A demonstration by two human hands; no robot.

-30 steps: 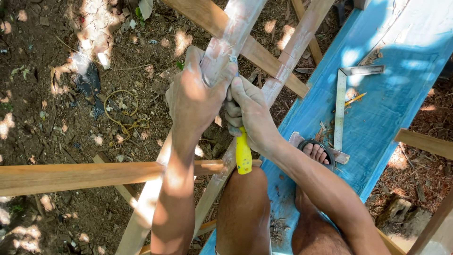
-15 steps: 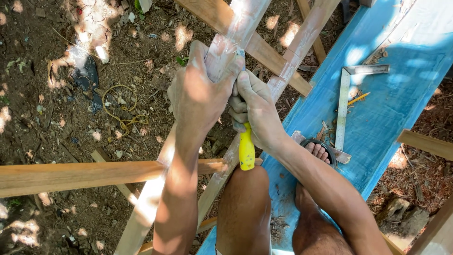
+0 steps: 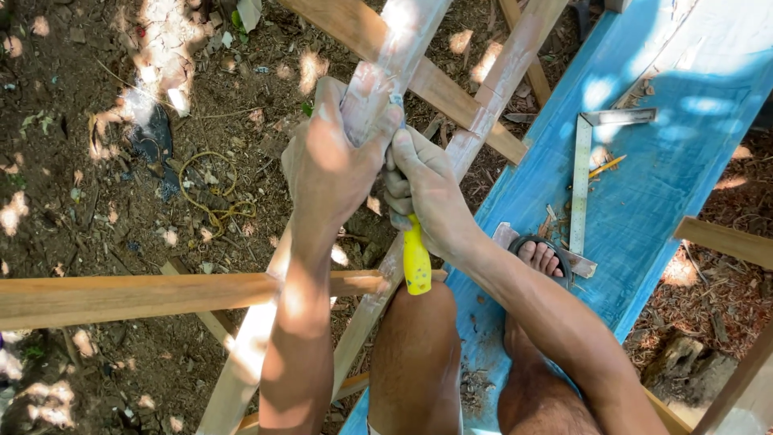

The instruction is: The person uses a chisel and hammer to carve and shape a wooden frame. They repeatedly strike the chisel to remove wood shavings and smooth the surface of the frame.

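Two knees crowd the near edge of the blue plank (image 3: 684, 153). Just left of it, the right hand (image 3: 427, 193) — fingers clenched on a yellow-handled tool (image 3: 416, 262) — touches the left hand (image 3: 330, 161), wrapped around the pale wooden strip (image 3: 394, 56). Farther along the plank lie a steel square (image 3: 581, 181) and a pencil (image 3: 605, 166); crossing battens (image 3: 145, 294) hem the strip over bare soil.

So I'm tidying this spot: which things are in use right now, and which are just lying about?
In use:
- left hand gripping the whitish wooden slat
- right hand holding the yellow-handled tool

Lying about:
- metal square and pencil on the blue board
- yellow cord on the dirt
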